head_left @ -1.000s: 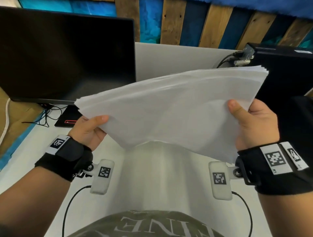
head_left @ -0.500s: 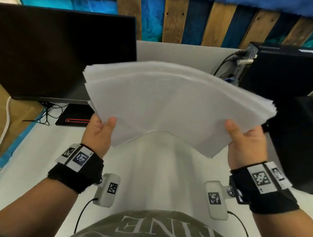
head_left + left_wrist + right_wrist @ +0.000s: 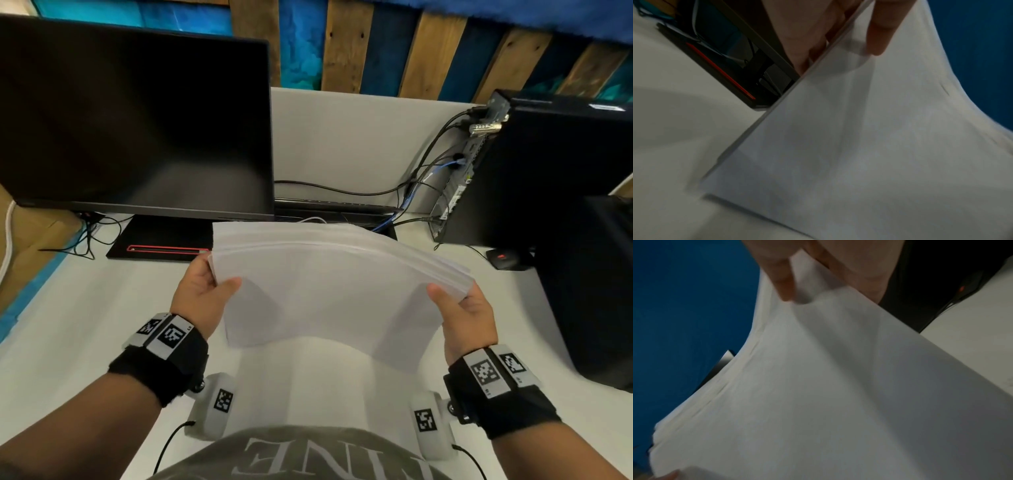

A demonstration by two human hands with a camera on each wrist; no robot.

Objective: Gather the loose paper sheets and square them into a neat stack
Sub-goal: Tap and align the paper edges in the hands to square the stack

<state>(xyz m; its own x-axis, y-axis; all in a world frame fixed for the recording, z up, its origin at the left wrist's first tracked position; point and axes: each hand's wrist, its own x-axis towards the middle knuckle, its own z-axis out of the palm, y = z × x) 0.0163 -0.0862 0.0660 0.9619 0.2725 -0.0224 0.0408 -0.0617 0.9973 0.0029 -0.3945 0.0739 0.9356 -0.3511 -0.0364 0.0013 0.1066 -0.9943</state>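
A thick bundle of white paper sheets hangs in the air above the white desk, bowed upward in the middle, its far edges slightly fanned. My left hand grips its left edge, thumb on top and fingers underneath. On the other side my right hand grips the right edge the same way. In the left wrist view the thumb presses the paper sheets, whose near corner is low over the desk. The right wrist view shows the thumb on the paper sheets.
A dark monitor stands at the back left on a black base with a red stripe. A black computer tower with cables stands at the back right, and a small black device with a red light lies before it.
The bundle has tilted from right side high to level, then dropped low toward the desk. Both hands came down with it and kept their grip.
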